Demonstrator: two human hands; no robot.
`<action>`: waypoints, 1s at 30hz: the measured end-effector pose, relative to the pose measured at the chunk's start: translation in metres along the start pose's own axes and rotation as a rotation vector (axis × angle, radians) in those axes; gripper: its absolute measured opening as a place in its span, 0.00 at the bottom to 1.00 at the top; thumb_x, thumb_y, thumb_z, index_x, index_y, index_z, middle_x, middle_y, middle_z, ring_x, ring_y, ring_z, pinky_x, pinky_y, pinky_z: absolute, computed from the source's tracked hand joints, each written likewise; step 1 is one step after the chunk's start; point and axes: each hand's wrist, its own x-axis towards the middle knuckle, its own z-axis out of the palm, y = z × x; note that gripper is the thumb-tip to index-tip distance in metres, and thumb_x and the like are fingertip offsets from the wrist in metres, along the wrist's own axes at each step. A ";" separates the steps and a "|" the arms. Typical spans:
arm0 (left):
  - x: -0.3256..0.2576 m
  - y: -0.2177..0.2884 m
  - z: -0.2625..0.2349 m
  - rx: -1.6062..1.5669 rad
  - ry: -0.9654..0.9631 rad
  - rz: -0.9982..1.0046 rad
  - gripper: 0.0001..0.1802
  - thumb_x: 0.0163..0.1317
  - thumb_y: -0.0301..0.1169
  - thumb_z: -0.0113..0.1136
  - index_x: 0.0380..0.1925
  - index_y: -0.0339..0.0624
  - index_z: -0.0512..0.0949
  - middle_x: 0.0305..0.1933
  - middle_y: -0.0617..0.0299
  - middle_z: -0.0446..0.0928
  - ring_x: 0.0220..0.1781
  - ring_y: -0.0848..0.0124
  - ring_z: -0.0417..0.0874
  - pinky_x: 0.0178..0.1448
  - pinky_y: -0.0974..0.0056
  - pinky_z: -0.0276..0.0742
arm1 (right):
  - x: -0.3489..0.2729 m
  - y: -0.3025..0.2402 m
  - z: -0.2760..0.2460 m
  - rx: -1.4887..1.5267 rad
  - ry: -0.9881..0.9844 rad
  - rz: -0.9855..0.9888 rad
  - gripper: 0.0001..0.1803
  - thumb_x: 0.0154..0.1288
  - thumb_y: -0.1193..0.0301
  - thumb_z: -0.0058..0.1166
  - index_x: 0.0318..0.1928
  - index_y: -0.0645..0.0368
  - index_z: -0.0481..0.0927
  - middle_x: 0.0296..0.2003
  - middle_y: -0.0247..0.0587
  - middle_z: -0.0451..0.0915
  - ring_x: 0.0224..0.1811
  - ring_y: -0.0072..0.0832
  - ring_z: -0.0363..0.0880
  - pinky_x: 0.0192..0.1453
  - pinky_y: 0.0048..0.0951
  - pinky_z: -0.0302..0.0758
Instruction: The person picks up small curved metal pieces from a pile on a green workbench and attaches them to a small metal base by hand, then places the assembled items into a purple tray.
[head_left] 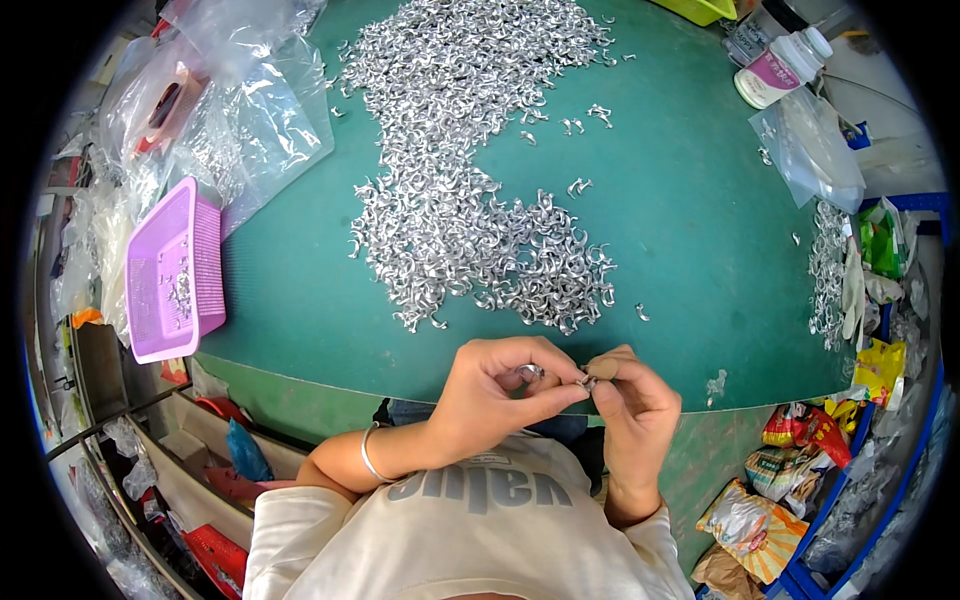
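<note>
My left hand [508, 388] is closed, its thumb and forefinger pinching a small silver metal piece [587, 382]. Another shiny curved piece [530, 373] shows inside the curl of its fingers. From the other side, my right hand [637, 400] pinches at the same small piece, fingertips almost meeting the left ones. Something brownish covers one of its fingertips. Just beyond both hands, a large heap of small curved silver metal pieces, like hook-shaped clasps [430, 225], spreads over the green table [280, 300]. One loose piece [642, 312] lies close to my right hand.
At the left edge stands a purple basket [210, 265] with some silver pieces inside. Clear plastic bags [270, 120] lie behind it. On the right are a white bottle [785, 68], a plastic bag [815, 150] and linked silver pieces [828, 275]. Snack packets [755, 530] sit below.
</note>
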 end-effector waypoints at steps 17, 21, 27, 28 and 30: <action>0.003 0.006 -0.007 -0.288 -0.099 -0.445 0.08 0.58 0.28 0.57 0.34 0.35 0.78 0.28 0.63 0.76 0.24 0.84 0.65 0.28 0.77 0.63 | 0.001 0.013 0.002 0.019 -0.002 -0.176 0.06 0.53 0.84 0.53 0.33 0.69 0.72 0.33 0.42 0.75 0.36 0.27 0.68 0.42 0.26 0.67; 0.008 0.007 -0.008 -0.527 -0.135 -0.585 0.07 0.58 0.29 0.52 0.32 0.36 0.75 0.30 0.60 0.75 0.26 0.80 0.66 0.28 0.75 0.63 | 0.003 0.010 0.000 -0.028 0.089 -0.126 0.06 0.53 0.85 0.52 0.34 0.69 0.73 0.33 0.43 0.75 0.35 0.28 0.69 0.42 0.27 0.67; 0.009 -0.003 -0.019 -0.554 -0.290 -0.458 0.05 0.55 0.26 0.46 0.28 0.38 0.71 0.31 0.57 0.73 0.27 0.78 0.68 0.29 0.74 0.64 | 0.026 0.016 -0.043 -0.792 0.398 -0.203 0.11 0.49 0.84 0.56 0.36 0.66 0.77 0.32 0.40 0.75 0.36 0.30 0.70 0.42 0.27 0.67; 0.010 -0.004 -0.018 -0.525 -0.279 -0.423 0.06 0.54 0.26 0.45 0.29 0.37 0.72 0.31 0.58 0.73 0.27 0.78 0.68 0.30 0.73 0.64 | 0.031 0.017 -0.046 -0.940 0.363 -0.251 0.11 0.48 0.83 0.56 0.36 0.65 0.77 0.31 0.40 0.75 0.35 0.30 0.70 0.42 0.28 0.66; 0.012 -0.007 -0.018 -0.481 -0.222 -0.410 0.07 0.55 0.25 0.46 0.32 0.36 0.73 0.31 0.60 0.72 0.28 0.78 0.68 0.29 0.74 0.64 | 0.037 0.026 -0.046 -1.158 0.349 -0.337 0.10 0.46 0.81 0.58 0.33 0.61 0.78 0.31 0.39 0.74 0.36 0.34 0.69 0.44 0.31 0.64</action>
